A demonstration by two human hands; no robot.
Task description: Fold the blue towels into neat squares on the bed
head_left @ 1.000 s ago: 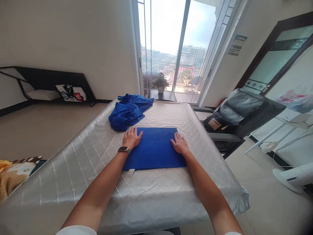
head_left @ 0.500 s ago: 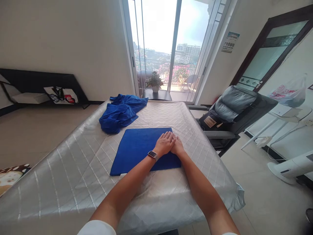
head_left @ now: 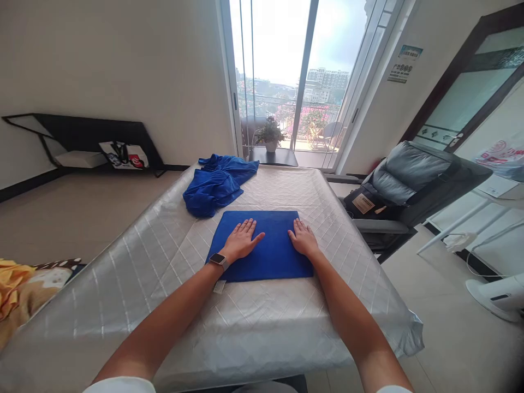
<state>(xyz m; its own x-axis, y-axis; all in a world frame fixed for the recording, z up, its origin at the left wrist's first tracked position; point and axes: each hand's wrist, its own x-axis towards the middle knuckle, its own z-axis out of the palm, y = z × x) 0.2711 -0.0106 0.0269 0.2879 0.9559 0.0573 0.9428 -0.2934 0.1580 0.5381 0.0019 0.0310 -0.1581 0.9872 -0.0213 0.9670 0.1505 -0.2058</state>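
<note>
A blue cloth (head_left: pixel 272 256), folded into a flat rectangle, lies on the table with its silvery quilted cover (head_left: pixel 262 316). My left hand (head_left: pixel 242 240) rests flat on the left half of the cloth, fingers stretched out and thumb apart, a watch (head_left: pixel 218 259) on its wrist. On the cloth's right edge lies my right hand (head_left: pixel 303 238), also flat with the fingers extended. A small white tag (head_left: pixel 220 286) sticks out from the cloth's near left edge. Farther back on the table is a crumpled blue cloth (head_left: pixel 216 183).
Beyond the table's far end, a potted plant (head_left: pixel 270 134) stands on a chair before the glass sliding door. A grey recliner (head_left: pixel 421 180) with a dark bag (head_left: pixel 364 202) is close on the right. Yellow and brown fabric (head_left: pixel 24 295) sits at the lower left.
My hands have parted: the left slid leftward across the cloth from beside the right, which now lies at the right edge. The view has turned slightly left.
</note>
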